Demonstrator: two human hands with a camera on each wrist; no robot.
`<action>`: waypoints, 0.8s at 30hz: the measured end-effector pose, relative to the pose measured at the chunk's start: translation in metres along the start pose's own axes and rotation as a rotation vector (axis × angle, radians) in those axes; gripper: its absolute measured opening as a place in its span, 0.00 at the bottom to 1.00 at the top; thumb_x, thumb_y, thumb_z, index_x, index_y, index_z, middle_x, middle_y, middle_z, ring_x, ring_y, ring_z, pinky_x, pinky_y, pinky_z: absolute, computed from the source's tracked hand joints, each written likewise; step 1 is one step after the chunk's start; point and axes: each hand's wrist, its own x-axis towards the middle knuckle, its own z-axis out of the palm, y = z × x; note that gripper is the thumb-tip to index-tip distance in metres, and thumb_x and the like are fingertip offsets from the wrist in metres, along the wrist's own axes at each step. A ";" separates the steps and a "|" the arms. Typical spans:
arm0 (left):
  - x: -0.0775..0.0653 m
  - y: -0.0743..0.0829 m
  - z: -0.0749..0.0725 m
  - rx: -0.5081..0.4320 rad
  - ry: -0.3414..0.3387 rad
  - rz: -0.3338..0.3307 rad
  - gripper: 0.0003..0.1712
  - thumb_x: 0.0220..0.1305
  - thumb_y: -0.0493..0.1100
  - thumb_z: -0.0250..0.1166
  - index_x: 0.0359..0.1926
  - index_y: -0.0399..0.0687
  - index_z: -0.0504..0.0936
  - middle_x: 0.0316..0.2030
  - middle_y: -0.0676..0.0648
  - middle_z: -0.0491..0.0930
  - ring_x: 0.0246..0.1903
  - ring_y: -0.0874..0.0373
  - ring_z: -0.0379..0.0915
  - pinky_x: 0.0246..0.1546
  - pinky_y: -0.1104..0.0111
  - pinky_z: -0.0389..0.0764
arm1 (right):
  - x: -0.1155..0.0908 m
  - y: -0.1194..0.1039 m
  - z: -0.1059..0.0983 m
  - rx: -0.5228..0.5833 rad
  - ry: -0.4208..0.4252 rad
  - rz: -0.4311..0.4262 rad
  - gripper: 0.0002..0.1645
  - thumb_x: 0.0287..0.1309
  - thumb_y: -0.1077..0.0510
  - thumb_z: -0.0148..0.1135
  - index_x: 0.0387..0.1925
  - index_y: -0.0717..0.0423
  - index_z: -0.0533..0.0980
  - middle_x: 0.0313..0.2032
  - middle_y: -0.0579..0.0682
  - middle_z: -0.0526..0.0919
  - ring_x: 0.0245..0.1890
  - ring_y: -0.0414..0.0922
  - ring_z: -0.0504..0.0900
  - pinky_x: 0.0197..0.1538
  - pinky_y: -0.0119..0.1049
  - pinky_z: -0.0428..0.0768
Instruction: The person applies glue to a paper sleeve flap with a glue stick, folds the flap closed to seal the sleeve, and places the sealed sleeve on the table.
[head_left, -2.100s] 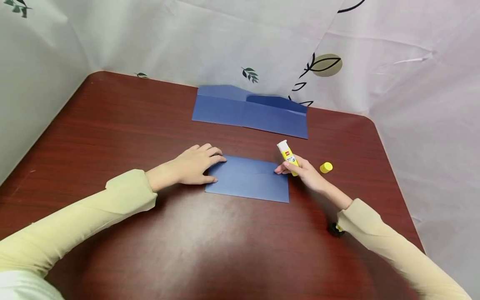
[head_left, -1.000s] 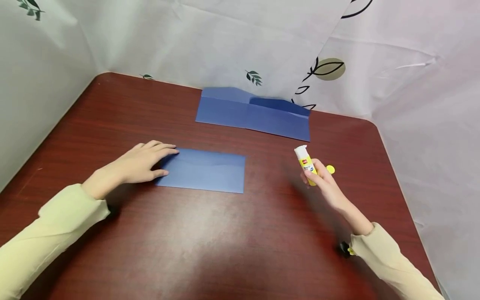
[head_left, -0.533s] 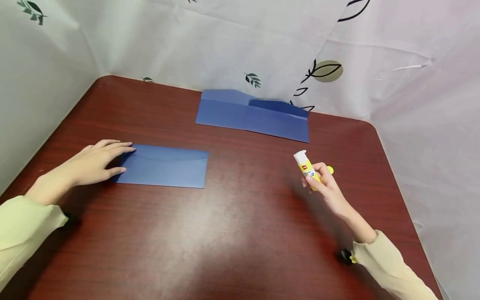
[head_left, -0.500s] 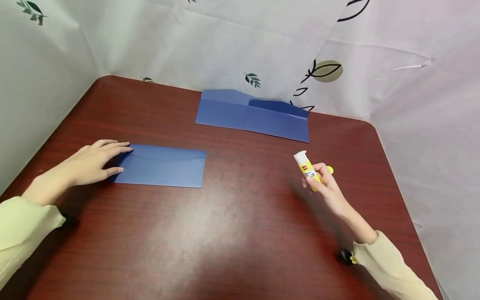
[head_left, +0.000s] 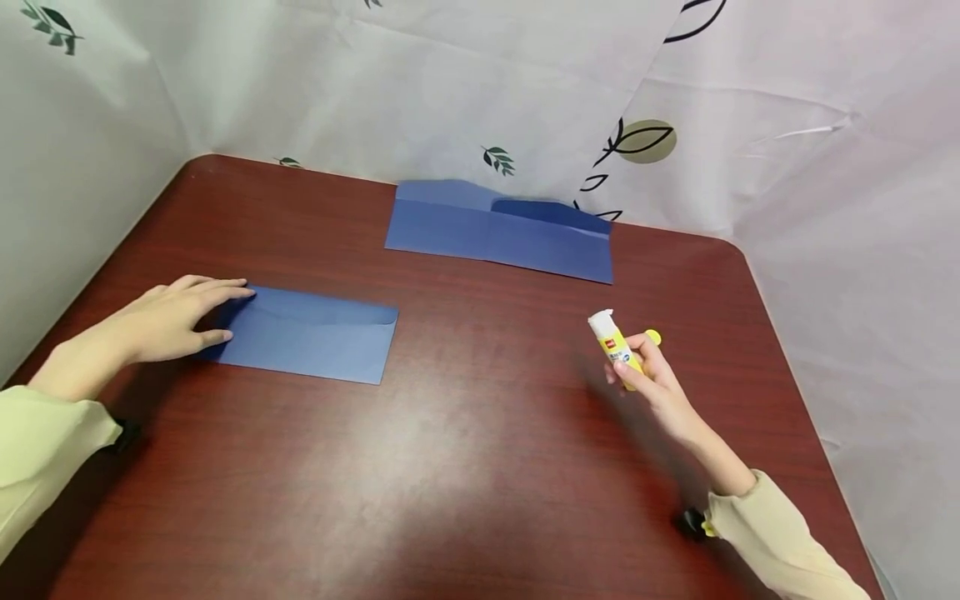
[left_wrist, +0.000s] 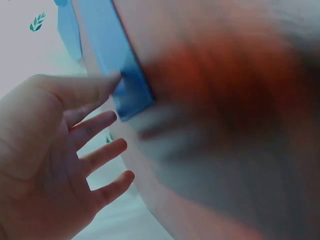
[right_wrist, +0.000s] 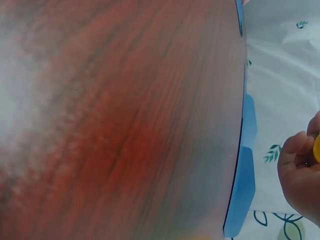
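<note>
A closed blue envelope [head_left: 315, 337] lies on the left part of the table. My left hand [head_left: 168, 321] rests at its left end, fingers spread and thumb lower down; in the left wrist view the thumb of the left hand [left_wrist: 55, 135] touches the envelope [left_wrist: 117, 55] near one end. On the right, above the table, my right hand [head_left: 656, 383] grips a yellow and white glue stick [head_left: 615, 346], its uncapped white end pointing up and left. In the right wrist view only part of the right hand [right_wrist: 300, 170] shows, at the edge, with a bit of yellow.
Two more blue envelopes [head_left: 435, 225] [head_left: 551, 246] with raised flaps lie side by side along the table's back edge. The yellow glue cap [head_left: 653, 337] stands just behind the right hand. A white patterned curtain [head_left: 420, 92] borders the dark red table [head_left: 465, 467].
My left hand has slid the envelope from the middle to the left, and it has turned slightly. The right hand has drawn off to the right of it, still holding the glue stick.
</note>
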 end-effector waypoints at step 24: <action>0.197 0.173 -0.042 -0.406 0.282 0.007 0.27 0.59 0.48 0.66 0.58 0.41 0.78 0.54 0.41 0.81 0.54 0.47 0.77 0.53 0.54 0.76 | 0.011 0.003 0.011 0.013 -0.038 0.007 0.13 0.67 0.71 0.44 0.43 0.49 0.65 0.28 0.41 0.78 0.30 0.38 0.75 0.29 0.32 0.69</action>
